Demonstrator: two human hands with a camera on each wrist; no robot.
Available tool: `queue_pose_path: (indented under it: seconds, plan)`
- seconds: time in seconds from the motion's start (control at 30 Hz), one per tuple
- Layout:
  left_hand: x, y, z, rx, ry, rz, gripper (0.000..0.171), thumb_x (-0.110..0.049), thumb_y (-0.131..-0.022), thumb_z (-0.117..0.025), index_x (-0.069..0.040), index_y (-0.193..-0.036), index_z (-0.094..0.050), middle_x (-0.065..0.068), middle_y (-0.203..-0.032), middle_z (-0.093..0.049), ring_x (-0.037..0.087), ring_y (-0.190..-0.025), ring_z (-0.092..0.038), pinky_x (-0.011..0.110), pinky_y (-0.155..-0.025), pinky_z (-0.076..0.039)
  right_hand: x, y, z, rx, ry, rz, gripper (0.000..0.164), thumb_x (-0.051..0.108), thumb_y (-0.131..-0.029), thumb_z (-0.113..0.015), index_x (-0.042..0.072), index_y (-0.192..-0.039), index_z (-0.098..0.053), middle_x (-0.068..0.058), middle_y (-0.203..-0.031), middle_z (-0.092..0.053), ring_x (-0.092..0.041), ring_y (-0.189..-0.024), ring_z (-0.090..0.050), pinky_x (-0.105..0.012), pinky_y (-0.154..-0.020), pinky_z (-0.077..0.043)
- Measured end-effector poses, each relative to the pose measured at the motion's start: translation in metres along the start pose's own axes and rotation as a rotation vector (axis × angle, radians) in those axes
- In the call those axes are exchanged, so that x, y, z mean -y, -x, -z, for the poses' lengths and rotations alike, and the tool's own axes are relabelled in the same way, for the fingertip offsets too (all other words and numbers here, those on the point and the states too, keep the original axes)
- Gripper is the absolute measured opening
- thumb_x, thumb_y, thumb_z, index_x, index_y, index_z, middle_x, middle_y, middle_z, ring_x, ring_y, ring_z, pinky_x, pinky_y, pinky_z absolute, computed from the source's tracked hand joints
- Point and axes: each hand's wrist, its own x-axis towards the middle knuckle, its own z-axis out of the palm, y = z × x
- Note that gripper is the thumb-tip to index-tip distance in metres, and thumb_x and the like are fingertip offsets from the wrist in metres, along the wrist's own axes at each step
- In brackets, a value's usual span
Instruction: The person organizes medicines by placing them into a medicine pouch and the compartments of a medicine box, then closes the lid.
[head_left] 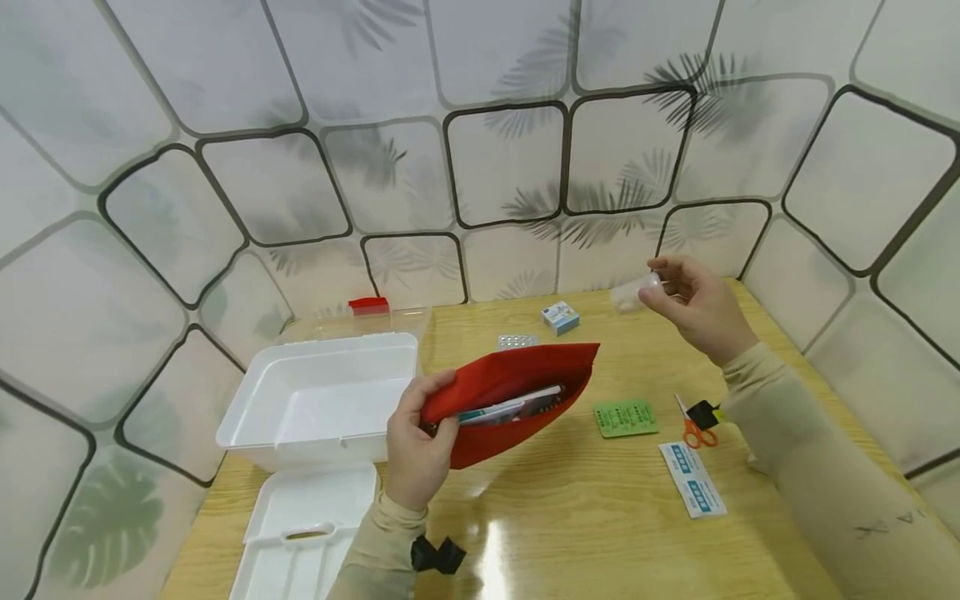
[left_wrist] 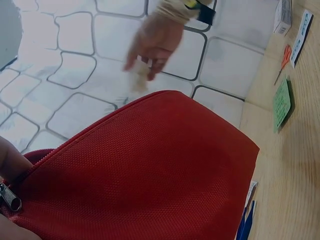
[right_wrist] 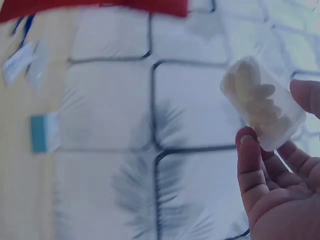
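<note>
Holding the red fabric zip pouch (head_left: 517, 400) up off the wooden surface (head_left: 570, 508), your left hand (head_left: 416, 450) grips its near corner beside the zipper pull, so the mouth gapes toward you with flat packets showing inside. Your right hand (head_left: 693, 304) is raised at about 2 o'clock from the pouch, well apart from it, pinching a small clear plastic vial (head_left: 633, 293) of pale pieces between thumb and fingertips; the wrist view shows it tilted, held by its lower end only.

That light pinch is the likely weak point: the vial looks smooth and could slip or roll out of your fingers, dropping toward the surface below. The pouch hangs from one corner, so it may sag and let the packets slide out of the open mouth.

Around you, an open white plastic box (head_left: 318, 400) sits at 9 o'clock of the pouch, its lid (head_left: 307, 525) lying flat nearer you. A silver blister strip (head_left: 517, 342) and a small blue-and-white carton (head_left: 560, 317) lie at 12 o'clock. A green card (head_left: 626, 417), orange-handled scissors (head_left: 697, 429) and two blue-and-white sachets (head_left: 693, 479) lie at 3 to 4 o'clock, under your right forearm's line. Nothing stands between vial and pouch.
</note>
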Motion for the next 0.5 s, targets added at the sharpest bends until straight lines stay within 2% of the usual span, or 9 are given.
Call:
queue_pose_path:
  seconds: [0.13,0.23,0.37,0.5]
  plan:
    - [-0.016,-0.004,-0.001,-0.001,-0.014,-0.004,0.046,0.028,-0.073,-0.048,0.012,-0.114,-0.06,0.025,-0.11,-0.06,0.03,-0.095,-0.058,0.023,-0.08,-0.05,0.033,0.008,-0.006,0.079,-0.103,0.186,0.033,0.003,-0.088,-0.067,0.001,-0.12,-0.059,-0.003,-0.106,-0.063,-0.011,-0.09,-0.062,-0.017,-0.073,-0.051]
    - [-0.021,-0.005,-0.001,0.0,-0.023,0.005,0.044,0.028,-0.073,-0.048,0.013,-0.113,-0.06,0.026,-0.11,-0.059,0.031,-0.095,-0.058,0.023,-0.081,-0.05,0.048,0.014,-0.015,0.178,-0.11,0.349,0.038,-0.005,-0.083,-0.069,0.001,-0.12,-0.063,-0.006,-0.108,-0.064,-0.013,-0.091,-0.065,-0.021,-0.072,-0.054]
    - [-0.024,-0.005,-0.002,0.008,-0.014,0.012,0.044,0.027,-0.074,-0.049,0.013,-0.114,-0.059,0.025,-0.11,-0.059,0.031,-0.095,-0.058,0.023,-0.081,-0.05,0.055,0.02,-0.029,0.248,0.01,0.542,0.045,-0.003,-0.078,-0.075,0.007,-0.121,-0.066,-0.005,-0.114,-0.063,-0.01,-0.087,-0.059,-0.018,-0.068,-0.05]
    - [-0.024,-0.004,-0.003,0.016,0.0,0.016,0.043,0.027,-0.076,-0.05,0.012,-0.115,-0.059,0.024,-0.11,-0.06,0.028,-0.096,-0.058,0.023,-0.081,-0.05,0.055,0.025,-0.042,0.286,0.093,0.633,0.045,0.003,-0.075,-0.079,0.01,-0.118,-0.066,0.001,-0.112,-0.063,-0.008,-0.086,-0.056,-0.022,-0.068,-0.048]
